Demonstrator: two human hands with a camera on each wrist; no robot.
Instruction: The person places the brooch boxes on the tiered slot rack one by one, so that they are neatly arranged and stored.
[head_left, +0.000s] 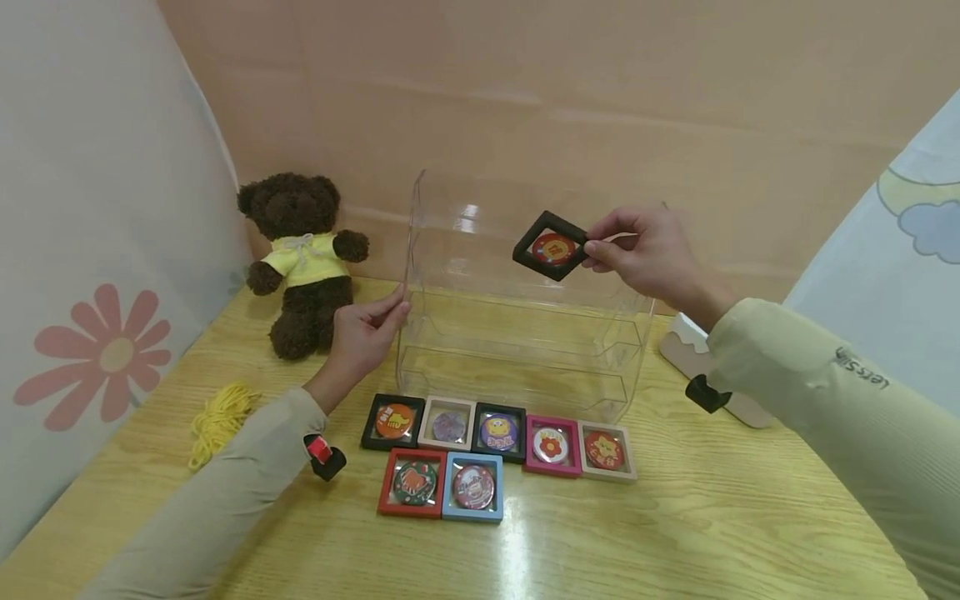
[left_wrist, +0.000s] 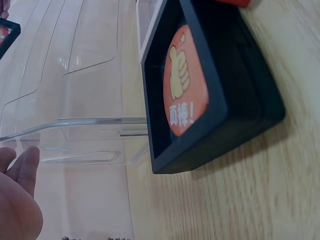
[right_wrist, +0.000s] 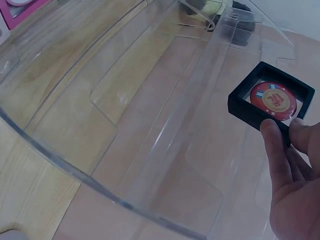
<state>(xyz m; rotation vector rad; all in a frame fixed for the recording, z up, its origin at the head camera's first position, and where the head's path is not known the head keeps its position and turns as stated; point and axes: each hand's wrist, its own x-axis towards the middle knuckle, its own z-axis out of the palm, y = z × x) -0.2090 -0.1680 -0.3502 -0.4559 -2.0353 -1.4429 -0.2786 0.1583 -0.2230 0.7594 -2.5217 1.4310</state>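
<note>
My right hand (head_left: 648, 254) pinches framed badge (head_left: 553, 247); left hand (head_left: 366, 337) grips clear rack (head_left: 517, 367) between them. Likely shelving; level badge next.

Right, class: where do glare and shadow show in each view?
Head view: a bright patch of glare on the yellow wooden table, small white reflections on the clear plastic tiered rack; left wrist: a soft shadow on the table beside the thick black square frame; right wrist: pale highlights streaking the rack's tiers.
</note>
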